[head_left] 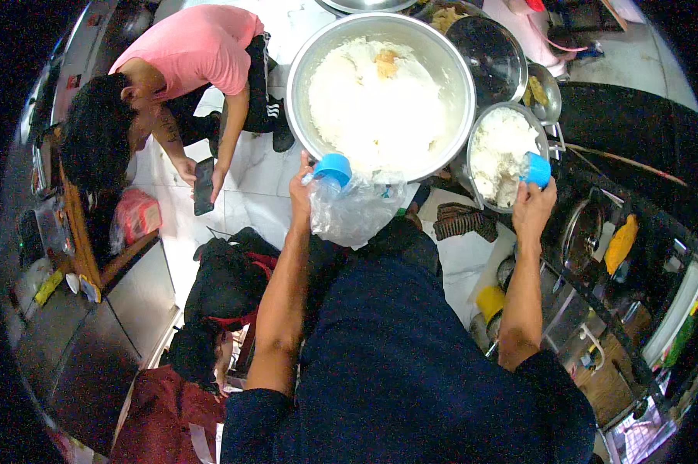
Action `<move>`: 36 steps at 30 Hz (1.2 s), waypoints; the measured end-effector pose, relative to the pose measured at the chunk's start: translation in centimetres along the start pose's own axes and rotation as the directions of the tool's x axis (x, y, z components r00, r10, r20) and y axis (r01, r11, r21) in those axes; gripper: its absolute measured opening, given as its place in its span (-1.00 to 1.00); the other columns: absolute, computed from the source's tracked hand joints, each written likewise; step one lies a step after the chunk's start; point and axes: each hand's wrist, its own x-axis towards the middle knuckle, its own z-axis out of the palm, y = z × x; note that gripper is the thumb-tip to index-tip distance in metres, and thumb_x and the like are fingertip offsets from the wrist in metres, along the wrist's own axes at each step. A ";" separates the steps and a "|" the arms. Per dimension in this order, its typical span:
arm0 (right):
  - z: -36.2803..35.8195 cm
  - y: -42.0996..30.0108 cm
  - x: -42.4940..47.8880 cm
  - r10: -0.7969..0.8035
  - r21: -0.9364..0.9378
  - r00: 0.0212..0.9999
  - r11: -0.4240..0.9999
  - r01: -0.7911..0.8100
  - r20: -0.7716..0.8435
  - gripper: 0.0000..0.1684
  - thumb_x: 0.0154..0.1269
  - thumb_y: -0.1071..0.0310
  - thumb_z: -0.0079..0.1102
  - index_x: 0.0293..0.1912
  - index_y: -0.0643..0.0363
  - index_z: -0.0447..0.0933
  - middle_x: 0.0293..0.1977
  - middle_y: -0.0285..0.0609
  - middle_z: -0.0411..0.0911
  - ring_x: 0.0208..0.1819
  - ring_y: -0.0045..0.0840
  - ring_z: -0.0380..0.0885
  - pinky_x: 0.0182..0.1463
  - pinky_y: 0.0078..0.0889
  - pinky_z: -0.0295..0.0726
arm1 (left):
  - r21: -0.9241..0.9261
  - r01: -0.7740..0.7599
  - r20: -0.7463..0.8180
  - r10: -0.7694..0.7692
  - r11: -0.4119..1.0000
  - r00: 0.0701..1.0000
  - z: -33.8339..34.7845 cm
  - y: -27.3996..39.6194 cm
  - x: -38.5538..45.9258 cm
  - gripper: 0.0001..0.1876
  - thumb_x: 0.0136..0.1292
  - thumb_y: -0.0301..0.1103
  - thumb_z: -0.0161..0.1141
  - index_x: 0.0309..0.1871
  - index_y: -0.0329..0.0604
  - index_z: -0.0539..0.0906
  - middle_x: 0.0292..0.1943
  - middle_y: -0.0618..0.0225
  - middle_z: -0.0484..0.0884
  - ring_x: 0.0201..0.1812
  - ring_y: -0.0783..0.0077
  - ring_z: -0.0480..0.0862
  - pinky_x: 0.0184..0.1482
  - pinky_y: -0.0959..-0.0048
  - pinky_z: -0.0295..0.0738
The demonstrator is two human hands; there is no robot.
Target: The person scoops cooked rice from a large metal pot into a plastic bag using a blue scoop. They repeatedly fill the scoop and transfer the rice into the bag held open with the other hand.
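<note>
My left hand (301,191) grips a clear plastic bag (355,214) by its mouth, where a round blue plastic cup or ring (333,167) sits. Both are just in front of the rim of a large metal basin (293,110), heaped with white food (378,110) resembling cooked rice, with an orange-brown patch (386,62) near its far side. Off to the right, a blue plastic cup (538,169) is held in my right hand (533,206). This cup is at the right side of the white food (497,145) inside a smaller metal pot (471,165); glare hides fine detail.
A person in a pink shirt (192,46) crouches at left with a phone (204,185). Another person in dark red (163,417) is at lower left, near a black backpack (233,278). A dark round lid (488,58) lies behind the pot; a striped cloth (465,220) is on the floor.
</note>
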 end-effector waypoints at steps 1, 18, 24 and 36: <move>0.3 0.3 0.1 -0.069 -0.174 0.997 0.982 0.071 0.019 -0.73 0.32 0.24 0.22 -0.23 0.29 0.64 0.24 0.35 0.33 0.20 0.08 0.40 0.27 0.00 0.41 | 0.018 -0.010 -0.001 0.010 1.000 1.000 0.2 0.3 0.0 -0.74 0.19 -0.51 0.18 -0.13 -0.57 0.66 0.54 0.17 0.17 0.22 0.44 0.57 0.04 0.45 0.58; 7.8 -14.1 7.3 -0.407 0.043 0.908 0.910 0.413 -0.104 -0.80 0.21 0.34 0.26 -0.27 0.31 0.64 0.17 0.44 0.35 0.17 0.20 0.37 0.28 0.13 0.35 | 0.010 -0.172 0.055 0.171 0.985 0.984 3.5 3.8 -2.6 -0.65 0.11 -0.52 0.21 -0.02 -0.52 0.68 0.57 0.07 0.06 0.38 0.33 0.45 0.17 0.41 0.52; 18.5 -18.2 7.3 -0.400 0.091 0.898 0.916 0.390 0.184 -0.73 0.20 0.28 0.23 -0.26 0.32 0.67 0.10 0.33 0.36 0.06 0.07 0.41 0.16 0.08 0.46 | 0.070 -0.154 0.069 0.149 0.986 0.986 3.9 3.7 -3.1 -0.63 0.09 -0.49 0.23 -0.01 -0.51 0.68 0.56 0.00 0.06 0.35 0.25 0.50 0.25 0.39 0.44; 20.5 -25.7 7.0 -0.543 0.124 0.823 0.839 0.529 0.163 -0.71 0.28 0.30 0.15 -0.23 0.37 0.67 0.19 0.46 0.32 0.17 0.16 0.37 0.26 0.06 0.39 | 0.068 -0.150 0.007 0.150 0.986 0.989 2.9 2.9 -3.6 -0.63 0.07 -0.55 0.28 -0.02 -0.54 0.64 0.54 -0.06 0.12 0.47 0.23 0.34 0.32 0.38 0.40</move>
